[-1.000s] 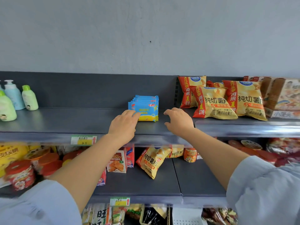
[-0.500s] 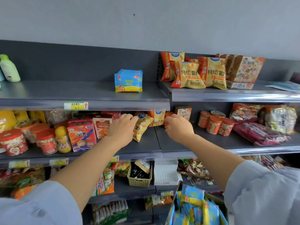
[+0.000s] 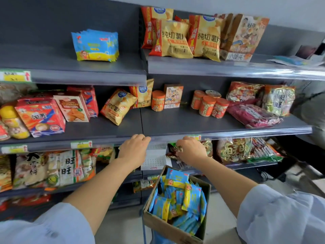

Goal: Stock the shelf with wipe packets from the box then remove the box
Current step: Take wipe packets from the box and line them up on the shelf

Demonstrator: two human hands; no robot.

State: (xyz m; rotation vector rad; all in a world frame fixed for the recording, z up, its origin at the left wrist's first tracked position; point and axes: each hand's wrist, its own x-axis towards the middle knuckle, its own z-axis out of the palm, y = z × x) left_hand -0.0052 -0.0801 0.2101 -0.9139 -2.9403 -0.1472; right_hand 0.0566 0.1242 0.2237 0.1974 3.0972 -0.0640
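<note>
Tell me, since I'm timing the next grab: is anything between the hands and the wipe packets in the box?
Nothing visible. The cardboard box is open-topped, its wipe packets lie exposed, and the left hand and right hand hang empty above it with only air between.

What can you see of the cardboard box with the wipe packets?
The cardboard box is brown, open-topped and tilted, low in view in front of the shelves. Blue-and-yellow wipe packets fill it in a loose jumble, some poking above its rim. The left hand and right hand hover above it, not touching.
</note>
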